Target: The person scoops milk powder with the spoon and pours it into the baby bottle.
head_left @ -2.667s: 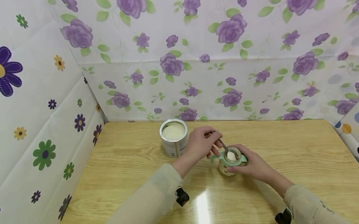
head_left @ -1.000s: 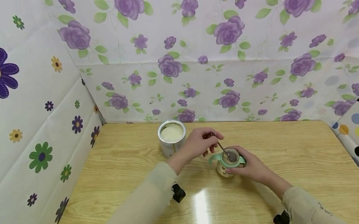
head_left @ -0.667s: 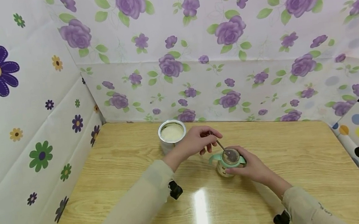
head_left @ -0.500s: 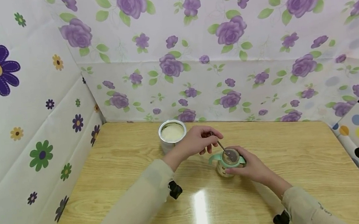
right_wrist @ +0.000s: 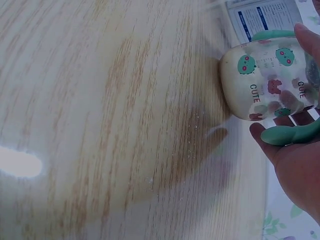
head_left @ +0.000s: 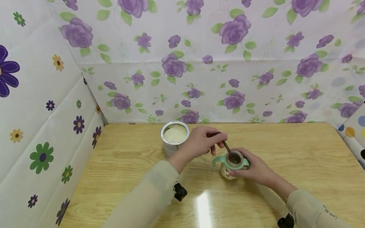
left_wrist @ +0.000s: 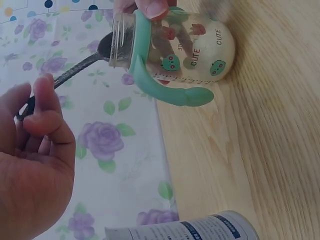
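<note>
A clear baby bottle (head_left: 227,172) with mint-green handles and cartoon prints stands uncapped on the table. My right hand (head_left: 257,168) grips it around the collar from the right. Between thumb and fingers of my left hand (head_left: 202,141) is the handle of a metal spoon (head_left: 227,147), slanting down to the bottle's mouth. In the left wrist view the dark bowl of the spoon (left_wrist: 106,46) sits at the bottle's open neck (left_wrist: 122,42), partly inside. Pale powder or residue shows at the bottle's bottom in the right wrist view.
An open tin (head_left: 171,148) of cream-coloured powder stands behind my left forearm, left of the bottle. The wooden table (head_left: 134,163) meets flower-printed cloth walls at the back and left. A black wrist camera (head_left: 180,192) hangs under the left sleeve.
White powder heaped at the bottle's mouth 2.7 s ago is gone from there. Lately the spoon has risen a little, its bowl drawing toward the rim. The right hand keeps its hold.
</note>
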Demonstrator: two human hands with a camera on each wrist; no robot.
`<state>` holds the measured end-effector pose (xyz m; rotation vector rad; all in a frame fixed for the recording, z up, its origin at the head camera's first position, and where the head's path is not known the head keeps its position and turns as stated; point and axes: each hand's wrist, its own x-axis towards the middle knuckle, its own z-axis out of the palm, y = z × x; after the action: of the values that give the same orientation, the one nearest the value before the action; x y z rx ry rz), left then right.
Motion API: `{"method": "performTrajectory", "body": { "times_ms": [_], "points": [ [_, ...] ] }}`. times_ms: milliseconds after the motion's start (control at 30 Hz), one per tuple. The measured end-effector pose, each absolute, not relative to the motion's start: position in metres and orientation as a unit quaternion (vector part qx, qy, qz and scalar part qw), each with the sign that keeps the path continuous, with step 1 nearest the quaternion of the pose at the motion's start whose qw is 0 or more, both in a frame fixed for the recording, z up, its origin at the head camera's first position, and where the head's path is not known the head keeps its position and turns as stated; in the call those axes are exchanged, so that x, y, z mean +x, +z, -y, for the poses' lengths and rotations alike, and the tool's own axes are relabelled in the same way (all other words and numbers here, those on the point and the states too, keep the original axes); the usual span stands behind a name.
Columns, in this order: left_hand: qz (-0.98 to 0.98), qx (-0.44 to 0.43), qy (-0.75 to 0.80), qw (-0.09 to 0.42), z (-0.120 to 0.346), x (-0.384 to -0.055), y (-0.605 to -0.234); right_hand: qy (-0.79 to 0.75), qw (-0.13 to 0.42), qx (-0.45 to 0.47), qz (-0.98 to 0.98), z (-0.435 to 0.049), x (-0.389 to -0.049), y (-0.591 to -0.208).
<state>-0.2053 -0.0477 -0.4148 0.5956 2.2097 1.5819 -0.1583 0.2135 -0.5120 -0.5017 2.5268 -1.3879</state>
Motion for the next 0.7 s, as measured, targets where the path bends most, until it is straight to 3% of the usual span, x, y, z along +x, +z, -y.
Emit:
{"method": "performTrajectory", "body": {
  "times_ms": [200,433,700],
  "points": [
    [-0.791,0.157,0.574,0.145,0.034,-0.202,-0.418,-0.473,0.109,-0.172,-0.857,-0.214,-0.158,-0.512],
    [-0.737,0.089,0.652,0.158,0.02,-0.198,-0.421,-0.471,0.115,-0.169,-0.858,-0.214,-0.159,-0.512],
    [-0.725,0.074,0.662,0.172,0.019,-0.195,-0.421,-0.466,0.117,-0.169,-0.86,-0.215,-0.158,-0.512]
  ]
}}
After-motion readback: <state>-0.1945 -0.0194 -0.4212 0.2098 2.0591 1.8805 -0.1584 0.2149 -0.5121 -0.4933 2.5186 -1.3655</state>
